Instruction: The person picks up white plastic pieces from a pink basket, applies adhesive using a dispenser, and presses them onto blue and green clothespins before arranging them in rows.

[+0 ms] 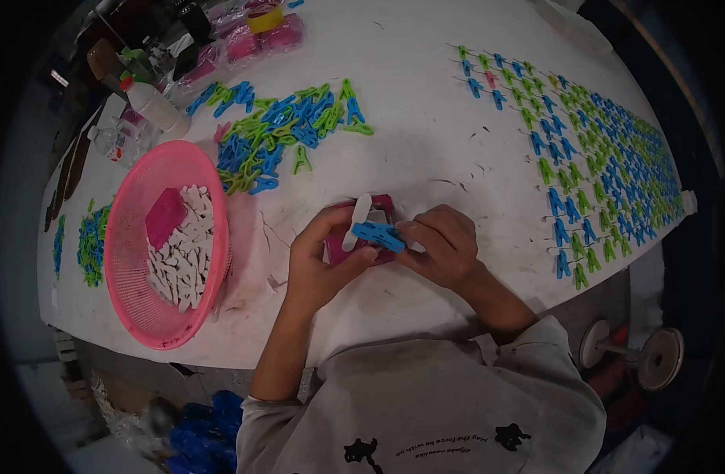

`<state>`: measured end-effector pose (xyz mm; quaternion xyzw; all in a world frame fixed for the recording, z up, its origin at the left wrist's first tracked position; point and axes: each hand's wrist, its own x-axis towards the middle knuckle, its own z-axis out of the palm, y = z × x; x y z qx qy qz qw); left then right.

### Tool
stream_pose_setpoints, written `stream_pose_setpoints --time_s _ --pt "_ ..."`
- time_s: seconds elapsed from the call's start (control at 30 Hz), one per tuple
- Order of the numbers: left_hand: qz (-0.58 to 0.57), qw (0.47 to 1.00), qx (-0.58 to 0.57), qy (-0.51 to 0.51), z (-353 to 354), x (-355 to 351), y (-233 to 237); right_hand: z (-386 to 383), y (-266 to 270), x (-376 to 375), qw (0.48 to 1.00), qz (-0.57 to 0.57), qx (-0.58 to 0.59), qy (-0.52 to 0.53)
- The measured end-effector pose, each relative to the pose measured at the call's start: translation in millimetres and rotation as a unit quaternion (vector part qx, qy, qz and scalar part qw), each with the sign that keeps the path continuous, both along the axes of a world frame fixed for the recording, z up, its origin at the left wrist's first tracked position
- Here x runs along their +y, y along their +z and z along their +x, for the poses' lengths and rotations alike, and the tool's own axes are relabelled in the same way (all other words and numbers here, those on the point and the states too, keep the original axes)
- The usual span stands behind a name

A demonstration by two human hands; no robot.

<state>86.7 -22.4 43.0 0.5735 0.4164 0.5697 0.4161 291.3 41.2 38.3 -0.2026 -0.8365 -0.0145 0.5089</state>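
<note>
Over a small pink tray (336,250) in front of me, my two hands come close together. My right hand (444,244) pinches a blue clothespin (380,235) by one end between thumb and fingertips. From the other side my left hand (324,254) curls around a white elongated piece (360,210) with rounded ends. Its thumb lies right beside the clothespin, and the blue jaws overlap the white piece in this view.
At left, a pink basket (118,251) holds many white pieces and a magenta block (166,218). Loose blue and green clothespins (279,130) lie piled behind it. Rows of clothespins (611,162) cover the table's right side. A white bottle (155,106) stands at the back left.
</note>
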Motion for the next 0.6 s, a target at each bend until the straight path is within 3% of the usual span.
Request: stream_pose_setpoints --time_s 0.17,0.37,0.6 --pt "-0.03 0.999 -0.034 0.016 3.0 -2.0 -3.7 -0.3 1.6 0.4 0.996 -0.063 -0.027 0.05" --pt "0.016 0.998 -0.01 0.059 2.3 -2.4 0.2 -7.3 6.0 -5.8 0.985 -0.153 0.015 0.082" --pt "-0.018 0.993 -0.105 0.046 7.6 -4.8 4.2 -9.6 -2.2 -5.9 0.994 -0.096 0.026 0.054"
